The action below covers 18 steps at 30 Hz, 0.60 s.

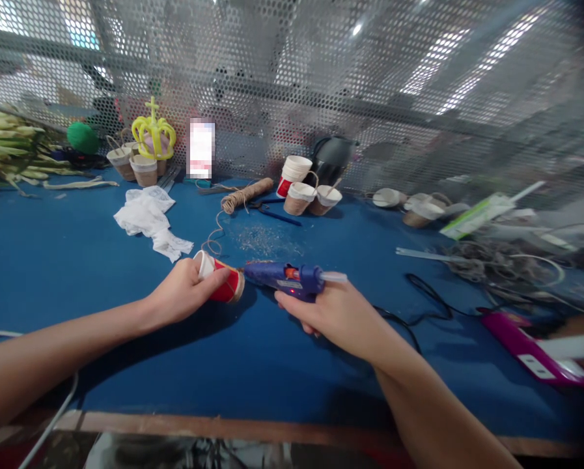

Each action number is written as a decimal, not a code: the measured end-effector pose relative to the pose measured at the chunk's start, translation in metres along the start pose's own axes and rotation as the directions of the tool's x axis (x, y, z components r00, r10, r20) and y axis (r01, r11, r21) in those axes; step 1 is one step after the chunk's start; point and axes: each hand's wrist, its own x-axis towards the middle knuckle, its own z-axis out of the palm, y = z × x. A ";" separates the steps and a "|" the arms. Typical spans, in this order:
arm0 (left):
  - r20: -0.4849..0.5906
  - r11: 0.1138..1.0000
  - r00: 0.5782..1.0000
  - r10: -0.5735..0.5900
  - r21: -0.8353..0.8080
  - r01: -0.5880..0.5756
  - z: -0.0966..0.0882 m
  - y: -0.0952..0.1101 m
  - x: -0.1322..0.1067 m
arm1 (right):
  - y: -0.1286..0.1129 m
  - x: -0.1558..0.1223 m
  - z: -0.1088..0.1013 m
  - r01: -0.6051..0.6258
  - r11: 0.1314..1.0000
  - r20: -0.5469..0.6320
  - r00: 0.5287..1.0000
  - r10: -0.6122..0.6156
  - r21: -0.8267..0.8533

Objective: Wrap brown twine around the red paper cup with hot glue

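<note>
Tilted on its side, a red and white paper cup [229,286] is gripped by my left hand [179,290], its white mouth toward the left. Twine wraps the cup's base end, and a loose strand [214,238] runs from near the cup to a twine roll [247,195] behind. My right hand [331,309] is closed around a blue hot glue gun [286,277] with a lit red light and a clear glue stick [334,277] poking out of its back. The gun's nozzle points left, close against the cup; whether it touches, I cannot tell.
Behind lie a crumpled white cloth [148,215], pliers [279,213] and twine-wrapped cups [300,197]. At left back are more cups [144,170] and a yellow crown [153,133]. A black cord [433,296] and purple power strip [526,352] lie right. Perforated metal screen [272,78] closes the back.
</note>
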 end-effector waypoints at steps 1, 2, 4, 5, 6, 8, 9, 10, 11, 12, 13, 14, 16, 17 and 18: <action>0.002 1.000 1.000 0.010 -0.004 -0.010 0.000 0.000 0.000 | 0.000 0.000 0.000 0.000 1.000 0.000 1.000 0.000 -0.005; 0.005 1.000 1.000 0.017 -0.006 -0.017 0.000 -0.001 0.000 | 0.000 0.000 0.000 -0.003 1.000 0.000 1.000 0.003 -0.007; 0.007 1.000 1.000 0.020 0.000 -0.020 0.000 -0.001 0.000 | 0.001 0.000 0.000 -0.014 1.000 0.000 1.000 0.014 -0.006; 0.006 1.000 1.000 0.014 0.007 -0.014 0.000 -0.001 0.000 | 0.001 0.000 0.000 -0.021 1.000 0.002 1.000 0.021 -0.003; 0.004 1.000 1.000 0.010 0.013 -0.010 0.000 0.000 0.000 | 0.001 0.000 0.000 -0.026 1.000 0.006 1.000 0.026 0.002; 0.007 1.000 1.000 0.004 0.014 -0.004 0.000 0.001 0.000 | 0.001 0.001 0.000 -0.031 0.999 0.011 0.999 0.031 0.008; 0.007 1.000 1.000 0.001 0.009 -0.001 0.000 0.001 0.000 | 0.001 0.001 -0.001 -0.032 0.999 0.011 0.999 0.032 0.009; 0.007 1.000 1.000 -0.001 0.004 0.001 0.000 0.002 0.000 | 0.001 0.001 -0.001 -0.031 1.000 0.010 0.999 0.031 0.008; 0.007 1.000 1.000 -0.003 -0.002 0.003 0.000 0.003 0.000 | 0.001 0.001 -0.001 -0.027 1.000 0.007 1.000 0.027 0.006; 0.003 1.000 1.000 -0.004 -0.009 0.004 0.000 0.003 0.000 | 0.001 0.001 0.000 -0.023 1.000 0.005 1.000 0.023 0.004; -0.003 1.000 1.000 -0.005 -0.016 0.004 0.000 0.004 0.000 | 0.001 0.001 0.000 -0.020 1.000 0.004 1.000 0.020 0.002; -0.012 1.000 1.000 -0.005 -0.021 0.005 0.001 0.003 0.000 | 0.001 0.002 0.000 -0.019 1.000 0.006 1.000 0.019 0.003; -0.029 1.000 1.000 -0.009 -0.023 0.008 0.001 0.003 0.000 | 0.001 0.002 -0.001 -0.019 1.000 0.007 1.000 0.019 0.006; -0.031 1.000 0.999 -0.011 -0.019 0.011 0.001 0.002 0.000 | 0.001 0.002 -0.001 -0.023 1.000 0.006 1.000 0.023 0.011; -0.028 1.000 0.999 -0.015 -0.015 0.015 0.001 0.001 0.000 | 0.001 0.002 -0.002 -0.029 0.999 0.008 1.000 0.029 0.017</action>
